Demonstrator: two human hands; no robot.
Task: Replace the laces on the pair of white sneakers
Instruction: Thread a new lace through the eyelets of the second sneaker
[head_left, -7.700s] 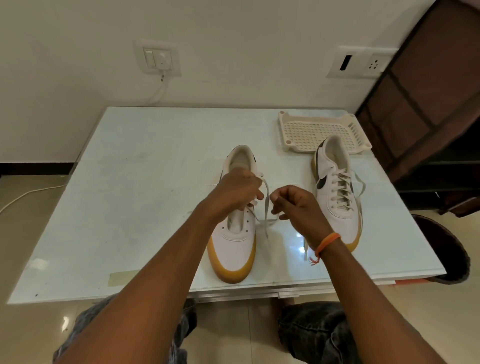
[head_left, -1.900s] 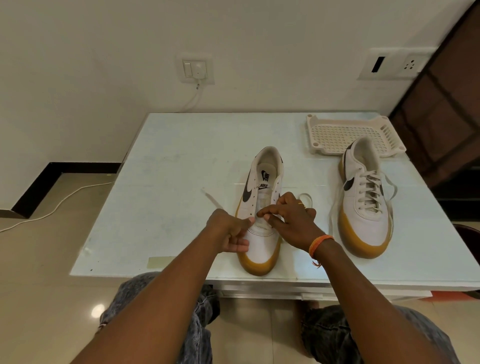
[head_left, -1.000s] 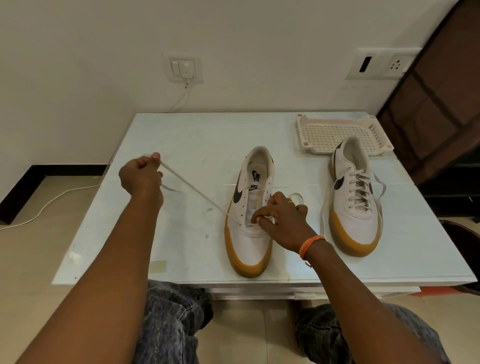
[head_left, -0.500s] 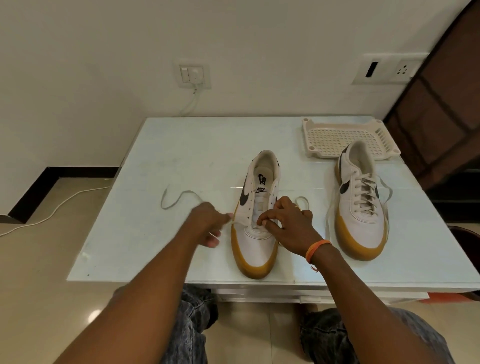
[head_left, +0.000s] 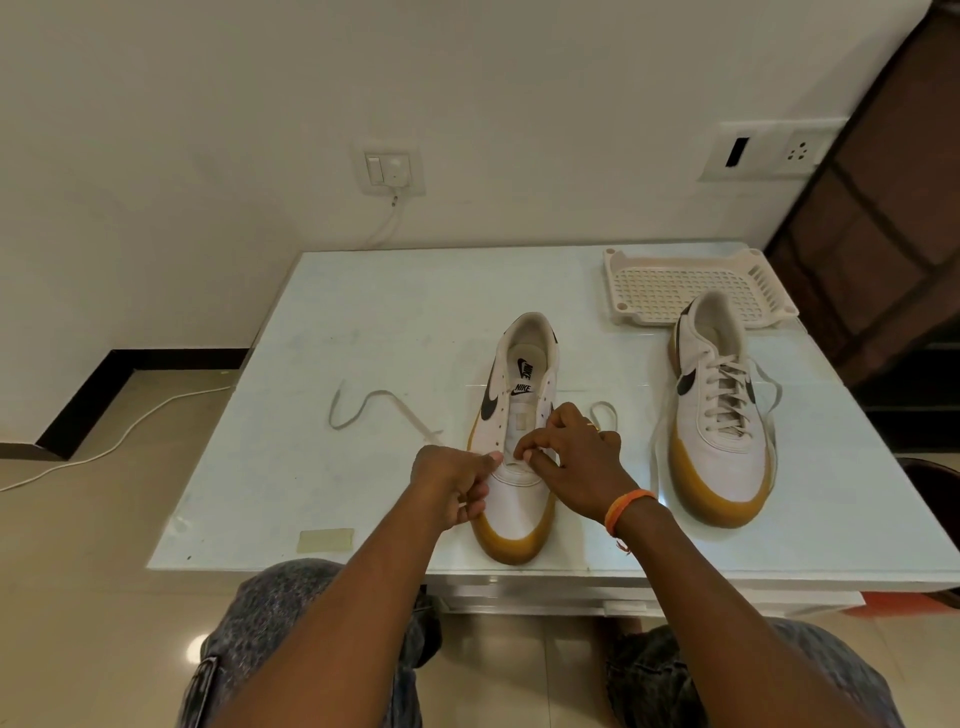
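Two white sneakers with tan soles stand on a pale glass table. The near sneaker in the middle has almost no lace in its eyelets. Its white lace trails loose over the table to the left, and a small loop shows to the right of the shoe. My left hand has curled fingers at the shoe's left side and pinches the lace at the lowest eyelets. My right hand lies over the shoe's tongue and pinches at the same spot. The far right sneaker is fully laced.
A cream plastic tray with a grid bottom sits at the table's back right, touching the laced sneaker's heel. A strip of tape is stuck near the front edge. A dark wooden frame stands at the right; a white cable crosses the floor.
My left hand pulled the lace far out to the left, then came back to the shoe's lowest eyelets. The freed lace now lies slack on the table. My right hand stayed on the tongue.
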